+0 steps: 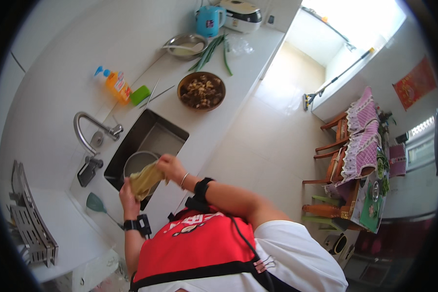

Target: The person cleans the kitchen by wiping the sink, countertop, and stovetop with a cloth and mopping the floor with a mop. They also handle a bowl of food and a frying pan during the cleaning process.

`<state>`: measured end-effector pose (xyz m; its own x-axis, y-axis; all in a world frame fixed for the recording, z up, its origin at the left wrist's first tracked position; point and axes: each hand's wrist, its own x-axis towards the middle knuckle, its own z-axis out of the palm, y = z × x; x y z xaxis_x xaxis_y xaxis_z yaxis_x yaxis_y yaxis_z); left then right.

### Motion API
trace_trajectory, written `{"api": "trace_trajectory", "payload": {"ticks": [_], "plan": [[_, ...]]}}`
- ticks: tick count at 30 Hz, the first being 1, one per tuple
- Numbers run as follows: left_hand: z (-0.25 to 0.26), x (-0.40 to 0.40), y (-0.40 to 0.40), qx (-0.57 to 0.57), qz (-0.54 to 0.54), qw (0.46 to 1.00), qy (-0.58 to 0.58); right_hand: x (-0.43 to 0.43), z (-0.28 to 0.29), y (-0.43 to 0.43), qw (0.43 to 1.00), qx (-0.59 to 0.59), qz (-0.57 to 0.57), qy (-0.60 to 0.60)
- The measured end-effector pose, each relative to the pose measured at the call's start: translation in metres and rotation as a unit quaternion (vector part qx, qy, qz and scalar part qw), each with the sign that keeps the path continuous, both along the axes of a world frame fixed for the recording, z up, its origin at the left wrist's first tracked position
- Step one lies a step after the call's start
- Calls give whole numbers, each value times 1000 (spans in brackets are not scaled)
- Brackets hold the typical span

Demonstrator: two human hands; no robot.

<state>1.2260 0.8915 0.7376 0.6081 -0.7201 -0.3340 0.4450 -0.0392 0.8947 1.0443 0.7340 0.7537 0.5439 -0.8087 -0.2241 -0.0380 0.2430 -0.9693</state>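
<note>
A yellowish-brown cloth [146,179] is stretched between my two hands above the sink [168,135]. My left hand [129,195] grips its left edge, and my right hand [171,168] pinches the upper right corner. Under the cloth, a round metal basin [137,160] stands in the near part of the sink, partly hidden by the cloth and my right hand. The curved metal faucet [82,133] rises on the left of the sink, its spout apart from the cloth.
Beyond the sink are a bowl of brown food [201,91], chopsticks [157,96], a green sponge [140,95] and an orange soap bottle [118,87]. Farther back lie scallions [210,53], a steel bowl [186,45] and a blue kettle [208,22]. A green spatula [96,203] lies near my left wrist.
</note>
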Motion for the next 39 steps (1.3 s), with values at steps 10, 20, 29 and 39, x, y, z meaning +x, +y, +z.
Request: {"api": "trace_trajectory", "payload": {"ticks": [10,20,29,39], "plan": [[-22,-96,-135,42,-74,923,-374,-97,-42,-102,950,-182,-230,111],[-62,-212,-260,288,-266,648,-653,-297,-40,-231,990,86,-86,72],[-39,-313,-327,287,-282,573,-714,-556,-79,-240,920,170,-339,103],[-43,-412,-494,201,-295,577,-735,-648,-110,-211,820,268,-502,63]]}}
